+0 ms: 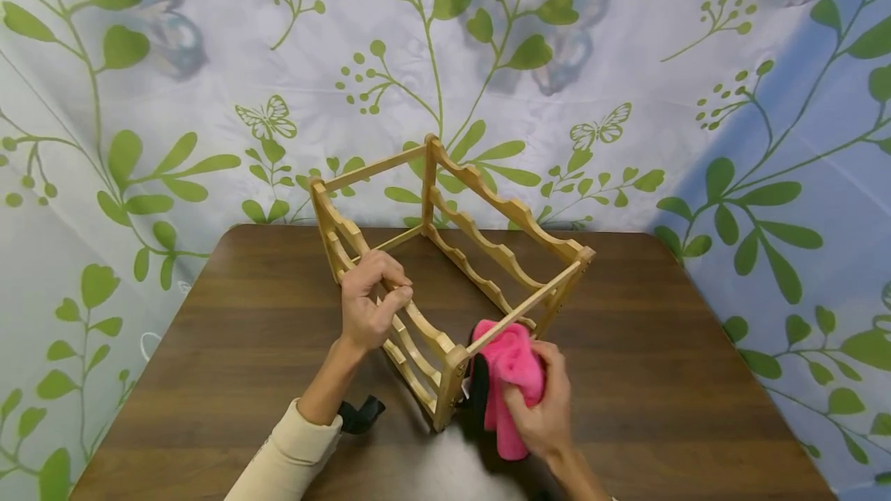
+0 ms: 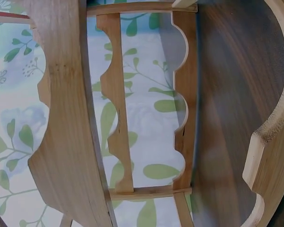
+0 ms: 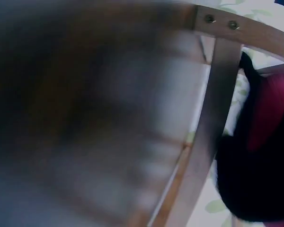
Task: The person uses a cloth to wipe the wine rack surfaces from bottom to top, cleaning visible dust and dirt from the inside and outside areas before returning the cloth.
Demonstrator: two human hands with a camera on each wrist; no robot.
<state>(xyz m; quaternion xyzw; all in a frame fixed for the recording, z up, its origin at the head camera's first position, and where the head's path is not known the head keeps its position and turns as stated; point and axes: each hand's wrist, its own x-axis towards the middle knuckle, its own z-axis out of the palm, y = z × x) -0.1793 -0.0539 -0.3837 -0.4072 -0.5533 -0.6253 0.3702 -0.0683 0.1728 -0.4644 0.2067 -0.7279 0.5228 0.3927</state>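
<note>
A light wooden wine rack with scalloped rails stands over the table, turned at an angle. My left hand holds one of its upper scalloped rails on the left side. Close up in the left wrist view is the rack's wood, but no hand shows there. My right hand grips a bunched pink cloth at the rack's near end, beneath the end bar. In the right wrist view, dark pink cloth and a black part lie beside a rack bar; the left half is blurred.
The brown wooden table extends to both sides of the rack. Behind it hangs a pale curtain with green leaves and butterflies. A small black item shows beside the left sleeve.
</note>
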